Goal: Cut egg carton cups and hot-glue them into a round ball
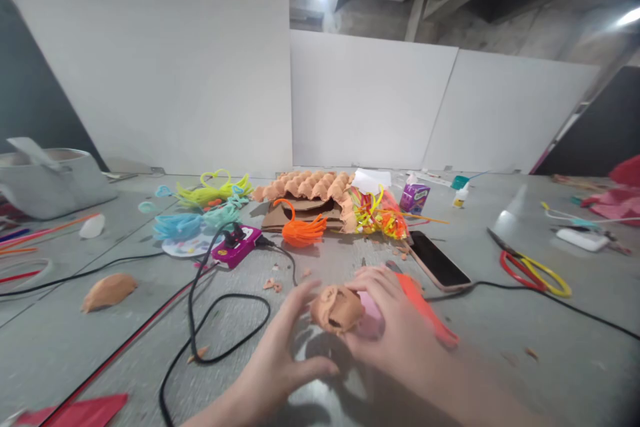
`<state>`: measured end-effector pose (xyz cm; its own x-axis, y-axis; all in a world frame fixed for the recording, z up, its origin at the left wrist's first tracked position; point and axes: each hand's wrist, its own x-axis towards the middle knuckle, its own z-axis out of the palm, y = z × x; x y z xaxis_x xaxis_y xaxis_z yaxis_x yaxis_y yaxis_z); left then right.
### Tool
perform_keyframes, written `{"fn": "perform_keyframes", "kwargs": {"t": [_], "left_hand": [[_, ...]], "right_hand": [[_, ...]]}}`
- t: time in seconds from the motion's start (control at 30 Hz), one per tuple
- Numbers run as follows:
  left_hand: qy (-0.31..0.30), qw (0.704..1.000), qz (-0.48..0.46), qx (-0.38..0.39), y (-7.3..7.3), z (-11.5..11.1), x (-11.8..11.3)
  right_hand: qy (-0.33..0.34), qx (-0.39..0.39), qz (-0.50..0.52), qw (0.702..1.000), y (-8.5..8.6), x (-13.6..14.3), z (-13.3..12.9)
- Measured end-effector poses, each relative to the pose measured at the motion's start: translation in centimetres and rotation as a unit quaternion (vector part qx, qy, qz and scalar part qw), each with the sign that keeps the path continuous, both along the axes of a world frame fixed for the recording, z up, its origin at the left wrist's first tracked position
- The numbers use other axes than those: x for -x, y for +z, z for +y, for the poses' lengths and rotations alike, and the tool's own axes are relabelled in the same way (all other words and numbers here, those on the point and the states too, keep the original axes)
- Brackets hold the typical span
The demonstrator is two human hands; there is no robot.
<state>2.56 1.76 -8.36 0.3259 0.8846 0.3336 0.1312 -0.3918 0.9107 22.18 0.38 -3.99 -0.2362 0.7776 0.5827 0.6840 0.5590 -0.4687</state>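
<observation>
Tan lump (336, 308): between both hands, over near-middle of desk (127, 373); right end in right fingers, left side just beside left fingertips.
Right hand (407, 337): partly curled, thumb and fingers on lump, pink piece (371, 317) by palm.
Left hand (280, 350): open wide, thumb well spread; holds nothing, contact with lump can't be told.
Purple box (414, 198): far side, pale lettering, unreadable.
Small bottle (461, 196): yellow label, text too small.
Purple power strip (236, 248): round yellow sticker, illegible.
</observation>
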Motion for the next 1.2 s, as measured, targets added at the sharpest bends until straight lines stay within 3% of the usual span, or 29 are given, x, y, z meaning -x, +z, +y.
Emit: {"fn": "perform_keyframes", "kwargs": {"t": [0.13,0.3,0.37,0.43,0.53,0.63,0.77,0.97,1.07,1.2], "left_hand": [[-0.037,0.994,-0.066,0.078,-0.6,-0.2,-0.3],[-0.043,0.991,-0.077,0.101,0.0,0.1,-0.3],[-0.004,0.991,-0.082,0.108,0.3,0.4,-0.2],[0.062,0.987,-0.091,0.117,0.4,0.7,0.0],[0.13,0.978,-0.106,0.126,0.4,1.0,0.2],[0.135,0.98,-0.096,0.112,0.0,1.0,0.1],[0.14,0.984,-0.072,0.089,-0.4,0.8,-0.1],[0.143,0.985,-0.057,0.072,-0.5,0.6,0.1],[0.139,0.987,-0.051,0.068,-0.7,0.6,0.2],[0.14,0.986,-0.05,0.069,-0.8,0.5,0.3]], "right_hand": [[-0.006,0.029,-0.018,0.999,0.3,0.6,-0.7],[0.01,0.087,-0.054,0.995,0.6,0.5,-1.1],[0.03,0.114,-0.04,0.992,1.0,-0.8,-0.3],[0.003,0.115,-0.037,0.993,1.6,-2.7,0.9],[-0.099,0.073,-0.146,0.982,2.0,-5.4,2.6],[-0.08,0.089,-0.231,0.966,1.1,-6.6,2.8],[-0.055,0.095,-0.292,0.95,-1.0,-5.9,1.9],[-0.142,0.054,-0.318,0.936,-3.4,-4.6,1.7],[-0.161,0.035,-0.315,0.935,-3.4,-4.1,1.7],[-0.147,0.017,-0.301,0.942,-1.6,-4.0,1.7]]}}
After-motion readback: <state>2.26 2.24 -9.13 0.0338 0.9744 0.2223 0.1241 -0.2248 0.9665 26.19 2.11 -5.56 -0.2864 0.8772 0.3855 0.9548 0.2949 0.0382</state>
